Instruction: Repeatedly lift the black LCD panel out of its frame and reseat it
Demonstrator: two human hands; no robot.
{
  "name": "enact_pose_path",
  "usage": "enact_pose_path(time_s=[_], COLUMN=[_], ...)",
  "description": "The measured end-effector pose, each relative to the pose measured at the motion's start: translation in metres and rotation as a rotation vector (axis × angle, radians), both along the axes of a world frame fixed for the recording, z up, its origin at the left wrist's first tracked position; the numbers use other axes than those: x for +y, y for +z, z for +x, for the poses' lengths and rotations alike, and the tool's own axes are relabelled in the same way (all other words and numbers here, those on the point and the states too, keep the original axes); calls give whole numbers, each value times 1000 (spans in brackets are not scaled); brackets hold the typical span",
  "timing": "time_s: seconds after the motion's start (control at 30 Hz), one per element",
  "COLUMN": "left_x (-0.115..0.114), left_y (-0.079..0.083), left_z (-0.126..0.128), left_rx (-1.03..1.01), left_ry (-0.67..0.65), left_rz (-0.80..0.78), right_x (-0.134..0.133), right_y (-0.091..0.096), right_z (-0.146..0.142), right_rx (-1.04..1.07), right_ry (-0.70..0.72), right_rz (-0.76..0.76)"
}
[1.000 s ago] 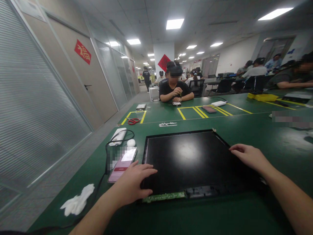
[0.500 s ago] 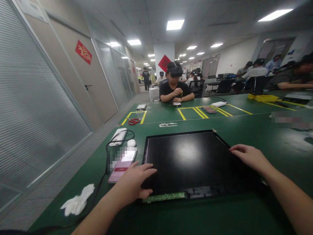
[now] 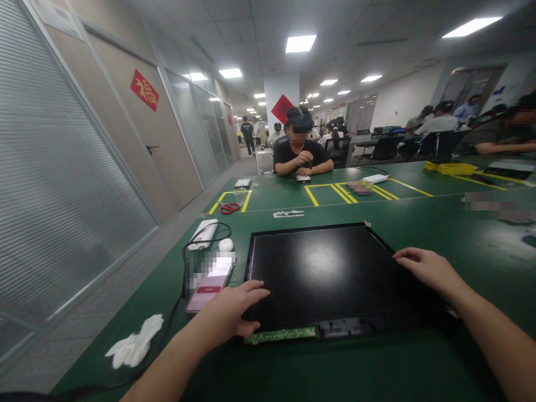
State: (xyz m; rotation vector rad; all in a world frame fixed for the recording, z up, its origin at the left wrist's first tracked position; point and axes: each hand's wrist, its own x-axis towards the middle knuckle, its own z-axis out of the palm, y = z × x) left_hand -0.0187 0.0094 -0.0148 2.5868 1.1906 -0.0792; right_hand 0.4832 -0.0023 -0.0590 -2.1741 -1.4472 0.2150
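A black LCD panel (image 3: 318,279) lies flat on the green table, a bright light reflected in its glass. Along its near edge runs a strip of green circuit board (image 3: 285,334). My left hand (image 3: 228,312) rests at the panel's near left corner, fingers spread and thumb apart, the fingertips over the edge. At the right side, my right hand (image 3: 427,269) has its fingers pressed together at the rim, thumb mostly hidden beneath.
Left of the panel are a phone (image 3: 209,287), a small white round case (image 3: 226,245), a white power bank (image 3: 204,234) with a black cable and a crumpled tissue (image 3: 136,343). Red-handled scissors (image 3: 230,208) and small white strips (image 3: 288,213) lie beyond. A co-worker (image 3: 301,148) sits opposite.
My left hand has shifted very slightly, its index finger now lower and drawn in closer. The panel and my right hand stay where they were.
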Motion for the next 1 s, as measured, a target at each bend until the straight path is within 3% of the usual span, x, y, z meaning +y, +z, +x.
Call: enact_pose_path(time_s=[0.43, 0.63, 0.8, 1.0], left_x=[5, 3, 1, 4], left_y=[-7, -3, -2, -18], left_z=[-8, -9, -7, -1], left_rx=[-50, -121, -205, -255], left_ry=[-15, -35, 120, 351], left_rz=[22, 26, 90, 87], right_x=[1, -1, -1, -1], right_y=[-2, -2, -3, -2], right_z=[1, 0, 3, 4], right_rx=[-15, -21, -24, 21], right_ry=[9, 10, 24, 30], right_rz=[11, 18, 37, 22])
